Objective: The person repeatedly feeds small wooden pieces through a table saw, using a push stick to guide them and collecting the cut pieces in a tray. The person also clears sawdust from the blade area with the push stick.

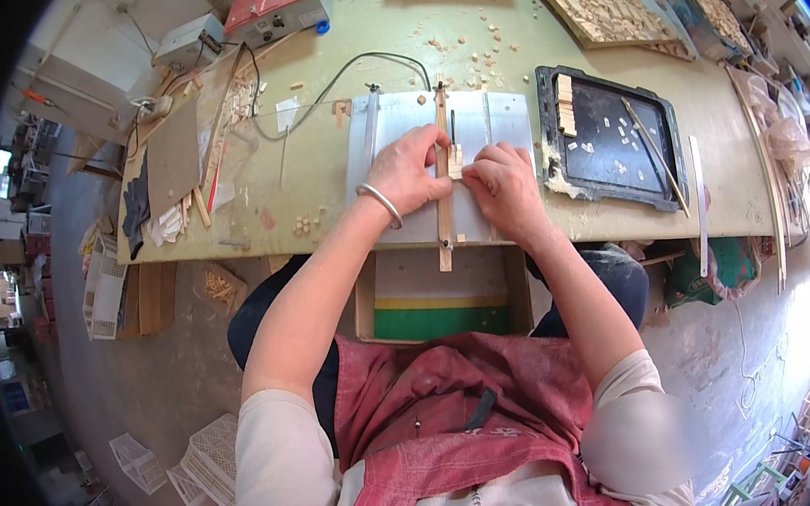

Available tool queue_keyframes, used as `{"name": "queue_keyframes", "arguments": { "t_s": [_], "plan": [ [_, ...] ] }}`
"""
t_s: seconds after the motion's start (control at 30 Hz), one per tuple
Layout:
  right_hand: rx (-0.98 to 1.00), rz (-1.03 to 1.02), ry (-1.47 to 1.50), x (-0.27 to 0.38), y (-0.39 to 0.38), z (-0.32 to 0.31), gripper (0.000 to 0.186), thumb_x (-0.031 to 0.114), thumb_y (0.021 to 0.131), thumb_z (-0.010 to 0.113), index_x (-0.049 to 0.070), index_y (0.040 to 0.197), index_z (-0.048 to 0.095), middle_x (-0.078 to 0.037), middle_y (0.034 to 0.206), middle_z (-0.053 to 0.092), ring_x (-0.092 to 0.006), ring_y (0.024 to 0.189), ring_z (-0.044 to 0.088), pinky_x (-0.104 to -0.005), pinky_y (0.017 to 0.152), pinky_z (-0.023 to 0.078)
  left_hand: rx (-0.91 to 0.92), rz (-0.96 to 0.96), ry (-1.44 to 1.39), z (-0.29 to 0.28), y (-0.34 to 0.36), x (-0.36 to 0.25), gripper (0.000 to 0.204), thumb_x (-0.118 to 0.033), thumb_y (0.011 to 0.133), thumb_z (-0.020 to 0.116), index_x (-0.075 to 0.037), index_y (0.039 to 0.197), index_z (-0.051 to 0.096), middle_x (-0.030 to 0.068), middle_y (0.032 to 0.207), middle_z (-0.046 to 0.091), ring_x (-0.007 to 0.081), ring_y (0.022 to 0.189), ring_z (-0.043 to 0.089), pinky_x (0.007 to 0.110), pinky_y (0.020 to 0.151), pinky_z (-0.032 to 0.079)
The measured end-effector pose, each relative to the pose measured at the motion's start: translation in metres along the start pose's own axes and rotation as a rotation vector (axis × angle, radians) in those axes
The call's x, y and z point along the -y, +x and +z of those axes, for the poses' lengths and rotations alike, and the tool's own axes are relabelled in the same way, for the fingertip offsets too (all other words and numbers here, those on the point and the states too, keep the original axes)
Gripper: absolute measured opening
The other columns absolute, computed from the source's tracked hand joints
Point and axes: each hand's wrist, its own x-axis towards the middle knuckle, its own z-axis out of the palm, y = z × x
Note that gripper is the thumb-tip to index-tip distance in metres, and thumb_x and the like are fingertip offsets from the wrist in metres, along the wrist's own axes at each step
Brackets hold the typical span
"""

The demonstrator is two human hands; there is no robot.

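Note:
On a pale metal plate (395,227) at the table's front edge, a narrow wooden strip (444,218) runs front to back. Just right of that strip sits a small light wooden block (456,164), with a thin dark rod (453,126) standing beyond it. My left hand (405,173), a bangle on its wrist, reaches over the strip with thumb and index finger closed about the block's left side. My right hand (506,188) is curled, its thumb and fingertips pinched at the block's right side. The fingers partly hide the block.
A black tray (617,192) with a stack of wooden pieces, white chips and a stick lies to the right. Far right is a board heaped with wooden blocks (595,0). Red-topped and grey boxes (279,7) stand at the back. An open drawer (440,293) sits below the plate.

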Motion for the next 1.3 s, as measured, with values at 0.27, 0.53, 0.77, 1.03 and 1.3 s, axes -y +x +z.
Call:
{"name": "queue_keyframes", "arguments": {
  "t_s": [0.27, 0.53, 0.77, 1.03, 1.3],
  "plan": [
    [0.022, 0.018, 0.001, -0.002, 0.009, -0.003, 0.005, 0.005, 0.086, 0.077, 0.007, 0.091, 0.076, -0.005, 0.094, 0.068, -0.0268, 0.097, 0.063, -0.0403, 0.089, 0.044, 0.003, 0.006, -0.010, -0.002, 0.010, 0.004, 0.045, -0.019, 0.071, 0.081, -0.008, 0.111, 0.063, 0.0049, 0.084, 0.054, 0.0214, 0.077, 0.056, 0.035, 0.072, 0.051],
    [0.009, 0.015, -0.023, -0.007, 0.014, 0.001, 0.003, 0.006, 0.086, 0.076, 0.008, 0.089, 0.075, -0.005, 0.093, 0.067, -0.0270, 0.097, 0.062, -0.0408, 0.089, 0.044, 0.018, -0.017, 0.023, -0.005, 0.018, 0.002, 0.045, -0.020, 0.071, 0.081, -0.008, 0.110, 0.063, 0.0046, 0.085, 0.055, 0.0211, 0.078, 0.057, 0.036, 0.072, 0.051],
    [0.000, 0.046, -0.048, -0.015, 0.025, 0.002, 0.004, 0.008, 0.087, 0.076, 0.008, 0.091, 0.077, -0.005, 0.093, 0.067, -0.0279, 0.097, 0.062, -0.0406, 0.090, 0.045, 0.039, -0.060, 0.028, -0.008, 0.022, -0.001, 0.047, -0.020, 0.070, 0.082, -0.009, 0.111, 0.063, 0.0045, 0.083, 0.056, 0.0214, 0.077, 0.057, 0.036, 0.071, 0.052],
    [-0.141, 0.100, -0.086, -0.018, -0.001, -0.027, 0.007, 0.012, 0.088, 0.076, 0.008, 0.094, 0.077, -0.006, 0.093, 0.066, -0.0290, 0.096, 0.062, -0.0421, 0.088, 0.044, 0.117, -0.085, 0.094, -0.008, -0.007, -0.017, 0.051, -0.027, 0.070, 0.083, -0.010, 0.113, 0.062, 0.0104, 0.098, 0.066, 0.0302, 0.089, 0.067, 0.042, 0.082, 0.057],
    [-0.188, 0.093, -0.201, -0.046, -0.045, -0.087, 0.006, 0.010, 0.086, 0.079, 0.009, 0.091, 0.075, -0.004, 0.093, 0.067, -0.0264, 0.094, 0.064, -0.0404, 0.083, 0.044, 0.271, 0.055, -0.073, -0.009, -0.043, -0.017, 0.032, -0.036, 0.079, 0.083, -0.014, 0.101, 0.074, 0.0099, 0.105, 0.060, 0.0291, 0.097, 0.062, 0.039, 0.089, 0.054]
  ]
}}
